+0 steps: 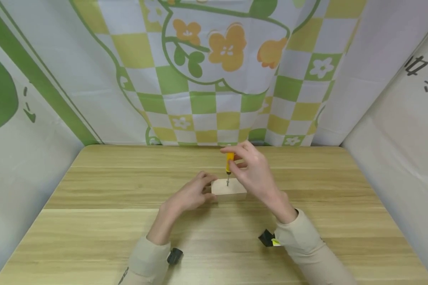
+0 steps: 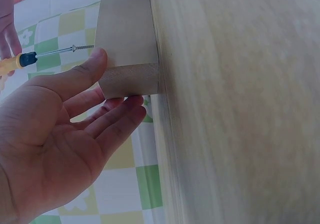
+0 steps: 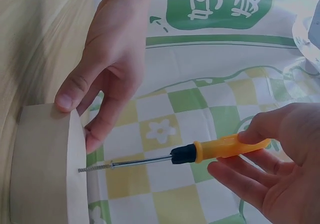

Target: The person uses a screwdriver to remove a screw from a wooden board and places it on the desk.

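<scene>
A small pale wooden block [image 1: 229,187] [image 2: 127,44] [image 3: 47,166] lies on the wooden table [image 1: 110,221]. My left hand [image 1: 194,192] [image 2: 65,134] [image 3: 107,59] holds the block's left end, thumb on top and fingers against its side. A screw [image 1: 228,183] [image 2: 82,47] [image 3: 92,168] stands upright in the block's top. A yellow-handled screwdriver [image 1: 229,162] [image 2: 17,62] [image 3: 220,148] stands on the screw with its tip in the head. My right hand [image 1: 255,170] [image 3: 280,169] pinches the handle from the right.
A green, yellow and white checked cloth with orange flowers [image 1: 217,71] hangs behind the table. White panels close off the left and right sides [image 1: 396,130]. The table's near half shows bare wood around my forearms.
</scene>
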Action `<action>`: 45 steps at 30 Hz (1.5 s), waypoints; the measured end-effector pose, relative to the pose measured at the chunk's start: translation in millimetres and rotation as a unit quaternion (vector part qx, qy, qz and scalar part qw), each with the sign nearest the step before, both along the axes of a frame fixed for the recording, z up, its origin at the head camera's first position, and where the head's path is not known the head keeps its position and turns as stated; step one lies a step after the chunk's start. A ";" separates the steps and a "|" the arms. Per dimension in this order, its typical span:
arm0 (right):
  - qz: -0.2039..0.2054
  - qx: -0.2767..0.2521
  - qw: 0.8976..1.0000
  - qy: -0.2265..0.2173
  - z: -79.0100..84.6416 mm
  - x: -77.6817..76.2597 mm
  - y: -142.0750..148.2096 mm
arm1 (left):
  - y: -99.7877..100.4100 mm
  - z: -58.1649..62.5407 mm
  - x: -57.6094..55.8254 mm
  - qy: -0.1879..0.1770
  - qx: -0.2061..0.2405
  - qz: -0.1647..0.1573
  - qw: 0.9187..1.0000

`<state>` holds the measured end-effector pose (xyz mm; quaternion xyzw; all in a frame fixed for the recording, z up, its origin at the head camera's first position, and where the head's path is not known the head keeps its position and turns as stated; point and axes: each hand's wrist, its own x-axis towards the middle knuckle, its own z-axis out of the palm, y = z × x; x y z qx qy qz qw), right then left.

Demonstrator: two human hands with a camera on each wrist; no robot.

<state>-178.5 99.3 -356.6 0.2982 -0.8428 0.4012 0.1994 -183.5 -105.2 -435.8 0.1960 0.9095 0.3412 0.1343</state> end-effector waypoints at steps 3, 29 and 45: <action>0.007 0.005 1.000 -0.001 1.6 0.6 0.6 | -0.3 -0.3 0.0 -0.001 0.000 0.000 1.000; 0.006 -0.034 0.999 0.031 -1.8 -3.6 -0.6 | -1.4 -2.5 -0.2 0.008 0.004 -0.003 1.000; 0.017 -0.036 0.999 0.034 -1.1 -3.8 2.7 | -1.2 -0.8 -0.2 0.008 0.004 -0.002 1.000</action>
